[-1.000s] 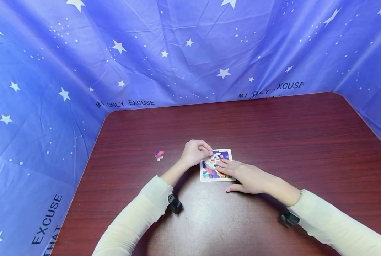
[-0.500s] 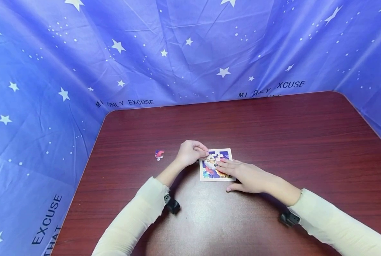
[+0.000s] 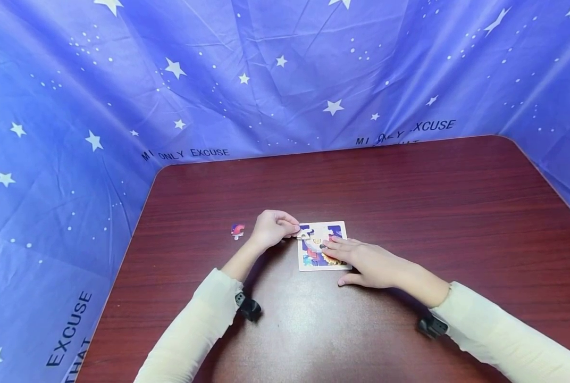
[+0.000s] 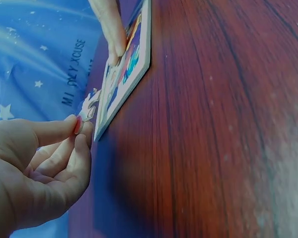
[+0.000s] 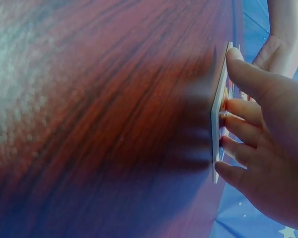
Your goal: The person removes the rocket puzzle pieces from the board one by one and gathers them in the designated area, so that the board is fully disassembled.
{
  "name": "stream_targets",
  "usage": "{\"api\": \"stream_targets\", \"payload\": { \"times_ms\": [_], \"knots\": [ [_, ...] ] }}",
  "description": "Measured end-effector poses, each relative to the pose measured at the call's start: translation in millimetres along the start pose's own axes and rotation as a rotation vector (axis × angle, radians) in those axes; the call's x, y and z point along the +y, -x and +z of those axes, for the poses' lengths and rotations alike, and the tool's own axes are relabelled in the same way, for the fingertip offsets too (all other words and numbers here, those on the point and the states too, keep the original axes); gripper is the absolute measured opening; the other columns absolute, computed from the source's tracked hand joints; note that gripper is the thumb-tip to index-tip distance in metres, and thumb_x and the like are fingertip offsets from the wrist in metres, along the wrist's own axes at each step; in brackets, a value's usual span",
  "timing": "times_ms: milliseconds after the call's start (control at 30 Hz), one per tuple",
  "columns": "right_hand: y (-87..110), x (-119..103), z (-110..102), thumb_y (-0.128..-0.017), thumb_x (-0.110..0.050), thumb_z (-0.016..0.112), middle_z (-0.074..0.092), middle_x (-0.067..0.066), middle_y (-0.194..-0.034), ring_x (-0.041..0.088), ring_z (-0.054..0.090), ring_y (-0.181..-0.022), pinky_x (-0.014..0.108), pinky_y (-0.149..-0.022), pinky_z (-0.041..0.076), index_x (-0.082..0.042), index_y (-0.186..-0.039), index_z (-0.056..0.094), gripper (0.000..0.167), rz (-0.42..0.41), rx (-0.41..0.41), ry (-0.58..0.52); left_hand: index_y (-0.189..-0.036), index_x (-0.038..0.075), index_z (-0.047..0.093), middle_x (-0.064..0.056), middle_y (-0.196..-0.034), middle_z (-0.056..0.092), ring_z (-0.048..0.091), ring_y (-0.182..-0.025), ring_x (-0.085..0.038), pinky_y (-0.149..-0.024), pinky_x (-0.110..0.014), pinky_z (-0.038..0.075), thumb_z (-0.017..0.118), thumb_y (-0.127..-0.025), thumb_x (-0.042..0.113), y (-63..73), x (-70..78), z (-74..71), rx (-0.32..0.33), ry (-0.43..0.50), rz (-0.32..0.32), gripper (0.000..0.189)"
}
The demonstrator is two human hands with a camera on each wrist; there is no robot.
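Observation:
A small square jigsaw puzzle (image 3: pixel 324 268) with a pale frame and a colourful cartoon picture lies on the table. My left hand (image 3: pixel 271 230) pinches a puzzle piece (image 3: pixel 306 233) between thumb and fingertips over the frame's far left corner. In the left wrist view that puzzle piece (image 4: pixel 89 105) is tilted and raised off the board. A pale bare gap shows at the top middle of the puzzle. My right hand (image 3: pixel 372 264) lies with fingers extended on the right part of the picture, hiding some of it; its thumb is spread toward the near edge.
A loose red and purple puzzle piece (image 3: pixel 237 231) lies on the table left of my left hand. The dark red wood table (image 3: pixel 409 202) extends around the puzzle. A blue star-printed curtain (image 3: pixel 266 106) hangs behind its far and side edges.
My left hand has moved left from the top of the picture to the frame's left corner, taking the pinched puzzle piece and exposing the gap. The right hand stays put.

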State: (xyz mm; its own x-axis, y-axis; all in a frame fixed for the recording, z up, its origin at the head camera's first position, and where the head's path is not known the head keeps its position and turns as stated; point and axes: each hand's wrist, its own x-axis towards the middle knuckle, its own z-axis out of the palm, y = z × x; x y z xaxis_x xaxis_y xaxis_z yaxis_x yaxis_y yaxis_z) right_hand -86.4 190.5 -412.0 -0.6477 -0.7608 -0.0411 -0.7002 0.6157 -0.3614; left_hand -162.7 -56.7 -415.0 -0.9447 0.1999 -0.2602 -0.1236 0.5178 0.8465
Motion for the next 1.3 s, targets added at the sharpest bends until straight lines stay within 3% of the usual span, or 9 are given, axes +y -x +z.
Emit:
{"api": "stream_targets", "payload": {
  "times_ms": [200,433,633,867,1133,1300],
  "knots": [
    [-0.2,-1,-1,-0.086,-0.034,0.069,0.046,0.015,-0.148,0.034,0.041,-0.139,0.051,-0.11,0.037,-0.005,-0.14,0.048,0.064,0.003,-0.002,0.001,-0.086,0.007,0.076,-0.001,-0.069,0.072,0.063,-0.06,-0.004,-0.055,-0.02,0.05,0.075,-0.081,0.012,2.3,-5.0,-13.9,0.033,-0.017,-0.022,0.007],
    [-0.2,-1,-1,-0.087,-0.034,0.069,0.046,0.015,-0.148,0.034,0.041,-0.139,0.05,-0.111,0.037,-0.004,-0.14,0.048,0.064,0.008,-0.003,0.002,-0.088,0.008,0.075,-0.003,-0.072,0.074,0.067,-0.062,-0.009,-0.063,-0.023,0.055,0.075,-0.08,0.014,1.2,-5.6,-34.0,0.086,-0.023,0.009,0.01],
    [-0.8,-2,-2,-0.086,-0.033,0.069,0.046,0.015,-0.148,0.034,0.041,-0.139,0.051,-0.111,0.037,-0.004,-0.14,0.048,0.065,0.003,0.001,0.0,-0.09,0.005,0.075,-0.004,-0.073,0.075,0.068,-0.062,-0.009,-0.064,-0.026,0.056,0.075,-0.08,0.013,2.8,-10.7,-47.3,0.103,-0.026,-0.006,0.013],
    [-0.1,-1,0,-0.085,-0.033,0.071,0.048,0.016,-0.146,0.034,0.043,-0.137,0.051,-0.11,0.038,-0.003,-0.139,0.049,0.065,-0.003,0.016,0.002,-0.088,0.006,0.074,-0.006,-0.075,0.075,0.062,-0.056,-0.006,-0.052,-0.018,0.045,0.074,-0.081,0.014,4.1,-22.8,-58.9,0.143,-0.192,0.01,0.01],
    [-1.4,-1,1,-0.084,-0.033,0.071,0.047,0.015,-0.147,0.034,0.042,-0.138,0.051,-0.11,0.038,-0.003,-0.139,0.049,0.066,-0.003,0.012,-0.003,-0.083,0.006,0.073,-0.009,-0.076,0.075,0.056,-0.053,-0.003,-0.057,-0.019,0.045,0.071,-0.082,0.011,8.0,-31.2,-68.5,0.166,-0.353,0.053,0.005],
    [-1.0,-1,0,-0.085,-0.035,0.07,0.045,0.014,-0.149,0.033,0.04,-0.14,0.049,-0.111,0.037,-0.005,-0.14,0.048,0.067,0.017,0.0,-0.012,-0.085,0.008,0.073,-0.008,-0.079,0.075,0.061,-0.066,-0.01,-0.063,-0.021,0.045,0.071,-0.083,0.014,11.4,-33.2,-71.4,0.176,-0.413,0.062,0.007]
  ]
}}
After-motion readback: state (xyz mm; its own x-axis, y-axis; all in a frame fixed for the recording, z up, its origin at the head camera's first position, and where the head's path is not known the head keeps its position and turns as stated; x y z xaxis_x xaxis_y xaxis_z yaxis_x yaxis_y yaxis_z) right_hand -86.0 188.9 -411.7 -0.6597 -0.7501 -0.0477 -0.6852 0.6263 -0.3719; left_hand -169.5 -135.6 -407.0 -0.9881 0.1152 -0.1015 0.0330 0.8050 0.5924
